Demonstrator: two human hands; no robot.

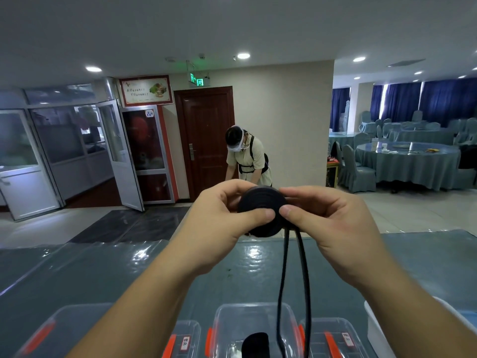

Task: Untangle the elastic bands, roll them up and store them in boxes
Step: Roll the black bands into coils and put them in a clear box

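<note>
The black elastic band roll [260, 210] is held up in the air in front of the person, above the desk [108, 275], with its unwound tail [294, 280] hanging in two strands down toward the middle clear box [254, 329]. The left hand [219, 220] grips the coil with thumb on its face and curled fingers [229, 188] behind; the right hand [333, 223] pinches the rim where the tail leaves it. The winding looks well advanced, but much band is left. The likely trouble is slack: if either thumb eases, the tight layers could spring loose and unwind, or the dangling strands could twist together or snag on a box edge. More lidded boxes [333, 339] stand beside, and another person [247, 156] bends over in the background.
</note>
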